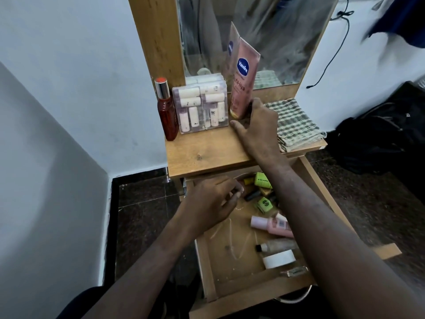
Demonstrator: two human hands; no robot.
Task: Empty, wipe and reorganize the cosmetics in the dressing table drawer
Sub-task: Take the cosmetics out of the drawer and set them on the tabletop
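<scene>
The wooden drawer (207, 261) is pulled open below the dressing table top (207, 153). Inside lie green-capped items (263, 180), a pink bottle (271, 224), a clear bottle with a black cap (276, 245) and a white tape roll (279, 259). My right hand (257, 127) reaches over the table top and grips the base of an upright pink Vaseline tube (245, 79). My left hand (211, 201) hovers over the drawer's back left with fingers loosely curled; I see nothing in it.
A red bottle (166, 111) and a clear case of small white bottles (202, 107) stand on the table top's left. A folded checked cloth (294, 123) lies at its right. A mirror (253, 31) rises behind. Black bags (379, 139) sit on the dark floor to the right.
</scene>
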